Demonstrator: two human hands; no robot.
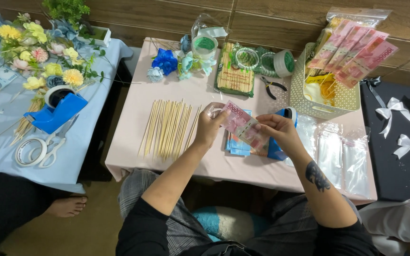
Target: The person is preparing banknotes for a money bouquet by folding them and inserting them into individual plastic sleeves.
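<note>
My left hand [209, 126] and my right hand [279, 132] together hold a pink banknote in a clear sleeve [244, 127] above the small pink table [138, 156]. Under the hands lies a small stack of blue notes [236, 147] beside a blue tape dispenser [276, 150]. A row of bamboo skewers [167, 128] lies spread out to the left of my left hand. Clear plastic sleeves [342, 154] lie to the right of my right hand.
A cream basket [328, 102] holds pink notes on sticks at the back right. Pliers [273, 87], tape rolls, a skewer pack [235, 75] and blue fabric flowers [166, 61] line the far edge. Left, a blue-clothed table carries flowers, a tape dispenser [55, 111] and scissors. Someone's bare foot [67, 206] rests below it. A black box with white bows [397, 142] sits right.
</note>
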